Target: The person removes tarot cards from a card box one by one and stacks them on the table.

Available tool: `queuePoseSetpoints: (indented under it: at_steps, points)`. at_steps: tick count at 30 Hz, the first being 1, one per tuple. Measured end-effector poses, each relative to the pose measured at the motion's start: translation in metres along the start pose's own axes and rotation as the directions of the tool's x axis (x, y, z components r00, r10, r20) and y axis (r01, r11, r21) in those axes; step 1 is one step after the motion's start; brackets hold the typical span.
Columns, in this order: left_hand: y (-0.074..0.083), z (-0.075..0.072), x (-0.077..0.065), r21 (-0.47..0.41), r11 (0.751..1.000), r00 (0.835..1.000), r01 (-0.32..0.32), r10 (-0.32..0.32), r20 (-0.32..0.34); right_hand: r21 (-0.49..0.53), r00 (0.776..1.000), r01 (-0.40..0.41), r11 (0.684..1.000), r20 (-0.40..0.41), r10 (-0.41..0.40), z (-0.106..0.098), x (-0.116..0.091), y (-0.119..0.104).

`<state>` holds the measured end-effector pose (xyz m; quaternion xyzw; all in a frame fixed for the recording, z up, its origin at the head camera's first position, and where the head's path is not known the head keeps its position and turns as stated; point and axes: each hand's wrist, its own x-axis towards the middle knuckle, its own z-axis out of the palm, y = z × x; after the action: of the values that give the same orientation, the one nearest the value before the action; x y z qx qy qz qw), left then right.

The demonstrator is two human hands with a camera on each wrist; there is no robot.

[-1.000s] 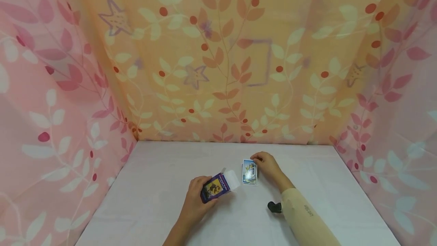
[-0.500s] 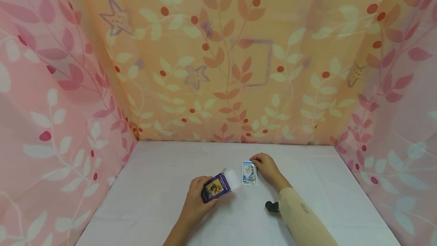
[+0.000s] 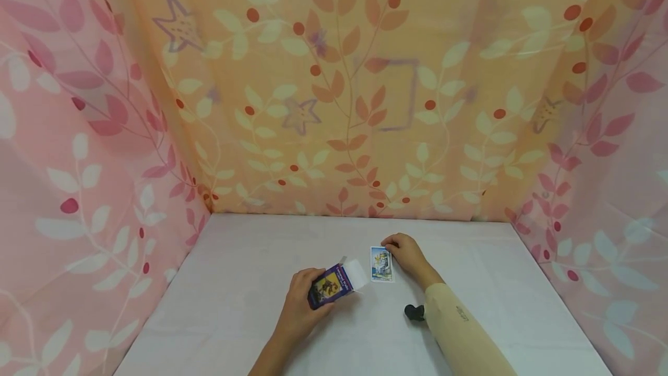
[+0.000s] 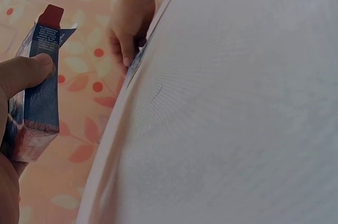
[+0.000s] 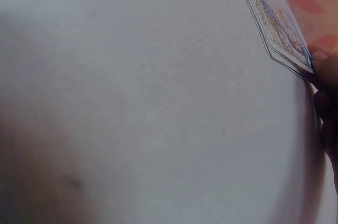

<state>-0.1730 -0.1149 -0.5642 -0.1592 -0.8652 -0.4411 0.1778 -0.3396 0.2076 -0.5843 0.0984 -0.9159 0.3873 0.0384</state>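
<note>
My left hand (image 3: 304, 308) grips a purple tarot card box (image 3: 330, 288) with a yellow picture on its front. The box is tilted, and its white end flap (image 3: 358, 275) stands open towards the right. In the left wrist view the thumb presses on the dark side of the box (image 4: 42, 97). My right hand (image 3: 409, 255) pinches the upper right corner of a few picture cards (image 3: 382, 264). Seen from the right wrist, the thumb lies on top of the cards (image 5: 277, 23), whose edges are slightly fanned; the other fingers are curled below.
A white-covered table (image 3: 235, 295) lies under both hands. A black object (image 3: 414, 313), probably the wrist camera, sticks out beside the right sleeve (image 3: 464, 329). Patterned curtains (image 3: 334, 86) enclose the back and both sides.
The right hand and its sleeve have shifted very slightly left, still at the cards' corner. The picture on the top card looks a little different in each frame. The left hand and box stay put.
</note>
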Motion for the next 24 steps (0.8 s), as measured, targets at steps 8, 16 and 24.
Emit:
queuePoseSetpoints:
  at_steps: [8,16,24]
  points:
    - [0.002,-0.0013,0.0005,-0.014,1.0,1.0,0.008,-0.008,0.008,0.002,1.0,-0.013,1.0,0.01,0.013,0.001,0.0012,0.0012]
    - [0.0028,-0.0017,0.0008,-0.012,1.0,1.0,0.02,-0.02,0.013,-0.007,1.0,0.009,1.0,-0.007,-0.009,0.0016,0.0,0.0036]
    - [0.0038,-0.0027,0.0006,0.014,1.0,1.0,0.0,0.0,0.009,0.01,1.0,-0.003,1.0,0.007,0.002,-0.001,-0.0033,0.0022]
